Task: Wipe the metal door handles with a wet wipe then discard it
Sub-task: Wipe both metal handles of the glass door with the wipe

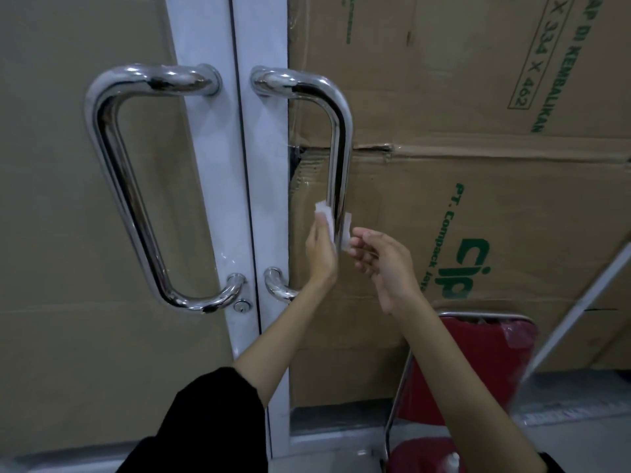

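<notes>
1. Right now the wet wipe is looped behind the upright bar of the right door handle, low on the bar, with one end showing on each side of it.
2. The left hand holds the left end, its fingers pressed together and flat against the wipe beside the bar; the thumb is hidden, so whether it pinches cannot be told.
3. The right hand pinches the right end between thumb and fingertips, with the other fingers loosely curled. Holding both ends this way probably lets the person draw the wipe back and forth around the rear of the bar (the side a plain swipe would miss).
4. The left door handle has no hand on it. Whether it has been cleaned cannot be judged from its shine.
5. Both handles are fixed to white door frames, and brown cardboard with green print shows through the glass behind them.
6. A red bin with a metal rim stands low on the right, close to the person's right forearm. It looks like the likely place for the wipe once the wiping is done, which is not yet the case.
</notes>
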